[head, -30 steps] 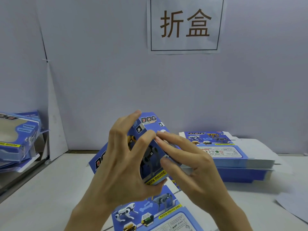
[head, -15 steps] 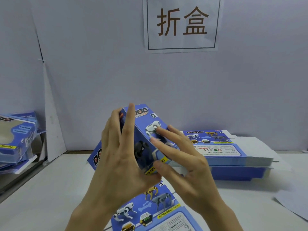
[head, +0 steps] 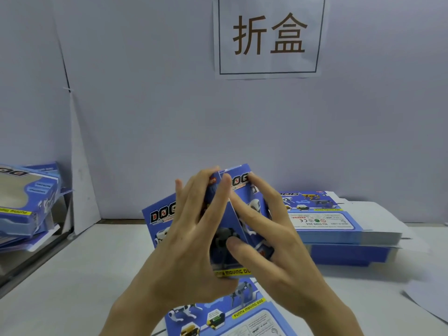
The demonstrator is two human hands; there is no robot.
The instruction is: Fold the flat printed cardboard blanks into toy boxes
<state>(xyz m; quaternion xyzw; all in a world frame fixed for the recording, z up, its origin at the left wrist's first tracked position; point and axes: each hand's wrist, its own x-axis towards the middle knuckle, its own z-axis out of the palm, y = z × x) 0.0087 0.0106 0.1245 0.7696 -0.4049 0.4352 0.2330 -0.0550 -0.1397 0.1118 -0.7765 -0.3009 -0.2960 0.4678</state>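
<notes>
Both hands grasp a half-folded blue printed cardboard toy box [head: 242,177] above the white table [head: 84,275]: left hand [head: 191,238] wraps one panel, right hand [head: 274,243] pinches the next. The light, glossy card probably bends only at its creases, so it is best held beside them.

Paper sign [head: 269,37], 折盒 in brown, on lilac wall [head: 145,117] above grip. Loose pale sheet [head: 431,304] on white table [head: 72,275], right of grip.
</notes>
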